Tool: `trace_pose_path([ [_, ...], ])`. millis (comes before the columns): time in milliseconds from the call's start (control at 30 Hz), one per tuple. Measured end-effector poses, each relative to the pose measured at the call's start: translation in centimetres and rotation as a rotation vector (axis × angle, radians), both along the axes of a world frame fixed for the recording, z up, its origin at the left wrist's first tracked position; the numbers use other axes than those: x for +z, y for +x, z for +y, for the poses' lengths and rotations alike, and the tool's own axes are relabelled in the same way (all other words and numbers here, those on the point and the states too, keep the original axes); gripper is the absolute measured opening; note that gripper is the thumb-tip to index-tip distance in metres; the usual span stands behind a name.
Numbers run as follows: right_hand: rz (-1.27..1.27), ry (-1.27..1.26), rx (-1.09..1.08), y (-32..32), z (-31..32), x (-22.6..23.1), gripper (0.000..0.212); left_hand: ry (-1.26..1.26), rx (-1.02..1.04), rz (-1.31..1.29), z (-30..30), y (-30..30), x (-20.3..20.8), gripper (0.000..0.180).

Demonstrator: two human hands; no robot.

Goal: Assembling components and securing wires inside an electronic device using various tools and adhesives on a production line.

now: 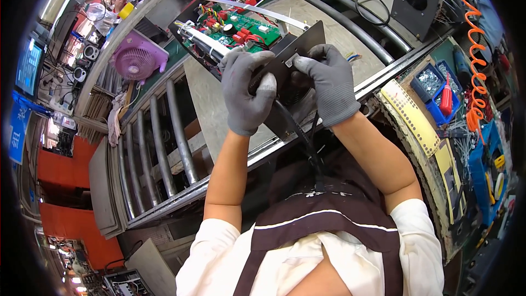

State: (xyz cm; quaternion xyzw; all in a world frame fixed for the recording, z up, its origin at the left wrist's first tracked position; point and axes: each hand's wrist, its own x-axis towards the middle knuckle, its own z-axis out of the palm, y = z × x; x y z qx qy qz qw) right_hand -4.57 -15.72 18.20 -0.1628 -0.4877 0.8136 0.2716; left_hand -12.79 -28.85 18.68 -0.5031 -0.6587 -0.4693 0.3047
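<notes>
In front of me is an electronic unit with a green circuit board (262, 30), red connectors and bundled wires. A black metal panel (308, 39) stands tilted at its near side. My left hand (247, 90), in a grey work glove, is closed around the panel's left end, thumb toward me. At the panel's right part, my right hand (333, 85), also gloved, grips with its thumb beside a small silvery piece (292, 60). Some of its fingers are hidden behind the panel. A thick black cable (296, 123) runs from below the panel toward my apron.
The unit rests on a board (200, 104) over a roller conveyor (178, 131). On the right are blue bins of screws (428, 81), a red bottle (446, 98) and a coiled orange hose (475, 46). A purple fan (134, 61) stands left; another black panel (415, 3) lies far right.
</notes>
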Motion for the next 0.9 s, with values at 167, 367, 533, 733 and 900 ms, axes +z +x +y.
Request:
trace_pose_path([
  [167,0.005,-0.029,-0.018,0.09,-0.36,-0.05,0.024,0.014,0.003,-0.020,0.02,0.20,-0.03,0.027],
  [367,0.015,0.025,-0.035,0.01,-0.31,0.22,0.023,0.003,0.009,-0.009,-0.02,0.02,0.02,0.026],
  [533,0.014,0.055,-0.047,-0.06,-0.42,0.20,0.024,-0.001,0.011,-0.012,-0.09,0.09,0.15,0.026],
  [733,0.028,0.042,-0.087,-0.32,-0.66,-0.22,0.023,-0.001,-0.003,-0.017,-0.10,0.11,0.21,0.026],
  [900,0.026,0.044,-0.080,-0.20,-0.90,0.08,0.022,-0.014,0.000,-0.052,-0.43,0.45,0.29,0.026],
])
